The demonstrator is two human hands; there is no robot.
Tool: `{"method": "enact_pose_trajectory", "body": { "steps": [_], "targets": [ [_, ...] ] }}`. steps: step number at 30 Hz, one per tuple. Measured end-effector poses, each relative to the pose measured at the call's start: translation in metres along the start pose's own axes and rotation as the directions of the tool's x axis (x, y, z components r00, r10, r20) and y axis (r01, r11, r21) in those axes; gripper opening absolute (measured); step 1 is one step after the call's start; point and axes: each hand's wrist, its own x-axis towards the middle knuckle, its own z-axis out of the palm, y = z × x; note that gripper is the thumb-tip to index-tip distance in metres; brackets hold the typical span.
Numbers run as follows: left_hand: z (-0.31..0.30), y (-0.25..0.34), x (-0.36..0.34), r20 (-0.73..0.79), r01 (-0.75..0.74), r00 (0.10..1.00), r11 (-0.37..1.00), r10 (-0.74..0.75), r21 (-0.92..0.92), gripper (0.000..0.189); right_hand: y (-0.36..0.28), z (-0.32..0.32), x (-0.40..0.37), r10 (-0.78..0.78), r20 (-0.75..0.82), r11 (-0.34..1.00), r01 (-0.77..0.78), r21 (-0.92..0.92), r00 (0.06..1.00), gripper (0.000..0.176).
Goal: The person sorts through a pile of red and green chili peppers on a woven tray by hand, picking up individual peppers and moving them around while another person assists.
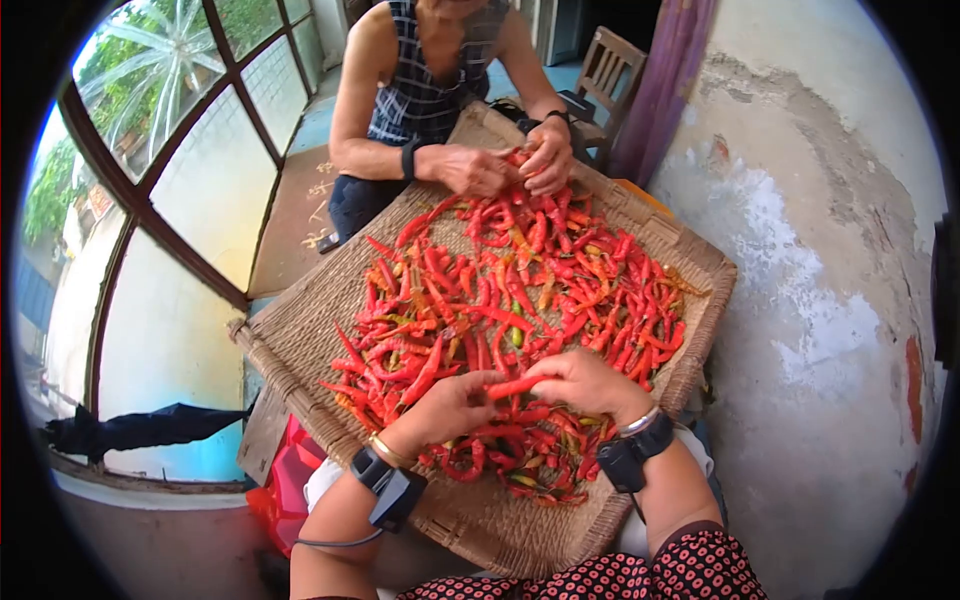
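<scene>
A red chili pepper point(515, 387) lies level between my two hands, above the pile. The fingers of my left hand point(450, 405) are closed at one end of it. My right hand point(590, 385) pinches the other end with thumb and fingers. Beneath and beyond them, a heap of red chili peppers point(590, 290), some orange or greenish, is spread over a woven tray point(300, 318). Part of each hand's fingers is hidden behind the hand itself.
Across the tray sits another person point(430, 80), both hands together over some chili peppers. A rough wall point(810, 300) rises at right, framed windows point(200, 190) at left. A folded dark umbrella point(165, 425), a red plastic bag point(290, 480) and a wooden chair point(608, 75) are around.
</scene>
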Motion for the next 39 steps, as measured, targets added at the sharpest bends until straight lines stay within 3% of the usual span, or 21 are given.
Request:
{"method": "enact_pose_trajectory", "body": {
  "steps": [2,3,5,6,7,8,10,11,13,14,16,18,20,22,24,30,31,33,35,38,39],
  "targets": [
    [-0.006,-0.002,-0.005,-0.045,-0.019,0.999,0.988,0.026,0.153,0.043,0.023,-0.004,0.005,0.025,-0.134,0.940,-0.069,-0.335,0.991,0.020],
    [-0.004,0.000,0.001,-0.046,-0.059,0.996,0.951,0.076,0.302,0.044,0.029,-0.006,0.010,0.062,-0.189,0.970,-0.104,-0.219,0.980,0.026],
    [0.003,0.001,0.006,-0.048,-0.046,0.997,0.960,0.061,0.275,0.046,0.028,-0.008,0.010,0.118,-0.254,0.984,-0.147,-0.098,0.960,0.034],
    [0.001,0.001,0.002,-0.097,-0.002,0.995,0.967,0.027,0.253,0.048,0.021,-0.005,0.014,-0.019,-0.384,0.957,0.128,0.260,0.923,0.041],
    [0.003,0.000,0.002,-0.107,-0.034,0.993,0.976,0.058,0.216,0.050,0.016,0.001,0.018,-0.082,-0.535,0.734,0.414,0.539,0.841,0.050],
    [0.002,0.001,0.000,-0.118,-0.026,0.992,0.975,0.053,0.219,0.050,0.024,-0.004,0.017,-0.046,-0.540,0.863,0.306,0.402,0.840,0.064],
    [0.003,0.004,0.000,0.054,-0.171,0.985,0.895,0.164,0.411,0.051,0.038,0.005,0.023,-0.107,-0.643,0.962,0.243,0.126,0.758,0.054],
    [0.003,0.003,-0.001,0.091,-0.242,0.968,0.792,0.232,0.561,0.044,0.042,0.007,0.023,-0.107,-0.644,0.962,0.242,0.125,0.757,0.054],
    [0.004,0.003,0.000,0.159,-0.261,0.965,0.765,0.206,0.589,0.041,0.043,0.011,0.023,-0.036,-0.306,0.999,0.032,-0.020,0.951,0.042],
    [0.005,0.004,0.000,0.225,-0.280,0.958,0.739,0.177,0.613,0.038,0.039,0.014,0.022,-0.039,-0.303,0.999,0.034,-0.019,0.952,0.042],
    [0.007,0.004,0.001,0.178,-0.281,0.960,0.773,0.218,0.569,0.033,0.021,0.023,0.018,-0.141,-0.074,0.981,0.130,-0.141,0.987,0.031],
    [0.007,0.003,0.000,0.128,-0.286,0.958,0.802,0.258,0.524,0.029,0.025,0.034,0.018,-0.139,-0.035,0.990,0.138,-0.029,0.990,0.031],
    [0.005,0.003,0.000,0.024,-0.238,0.970,0.931,0.241,0.278,0.019,0.024,0.039,0.017,-0.143,0.001,0.987,0.142,0.080,0.990,0.032],
    [0.005,0.004,0.001,-0.010,-0.242,0.969,0.958,0.247,0.151,0.010,0.018,0.040,0.014,-0.130,0.016,0.859,0.104,0.502,0.991,0.034],
    [0.006,0.006,0.002,-0.074,-0.147,0.988,0.970,0.135,-0.195,0.008,0.024,0.039,0.016,-0.113,0.015,0.876,0.092,0.473,0.994,0.032],
    [0.003,0.008,0.002,-0.085,-0.174,0.983,0.971,0.162,-0.167,0.014,0.011,0.025,0.009,0.108,0.062,0.959,-0.121,0.257,0.992,0.015],
    [-0.001,0.008,0.003,-0.160,-0.177,0.974,0.978,0.158,-0.109,0.012,0.011,0.022,0.007,0.130,0.052,0.955,-0.139,0.260,0.990,0.012],
    [-0.013,0.012,0.001,-0.382,-0.183,0.860,0.903,0.339,0.390,0.012,0.007,0.008,0.002,0.152,0.132,0.984,-0.162,0.068,0.980,0.012],
    [-0.024,0.008,0.000,-0.470,-0.053,0.756,0.757,0.457,0.651,0.015,0.013,0.003,0.003,0.169,0.195,0.985,-0.173,0.004,0.966,0.012],
    [-0.025,0.008,0.000,-0.537,0.114,0.689,0.660,0.486,0.743,0.018,0.017,0.000,0.012,0.137,-0.193,0.864,-0.023,0.503,0.972,0.017],
    [-0.025,0.006,0.002,-0.517,0.132,0.689,0.613,0.509,0.779,0.020,0.023,-0.001,0.020,-0.056,-0.328,0.766,0.251,0.591,0.943,0.041]
  ]
}}
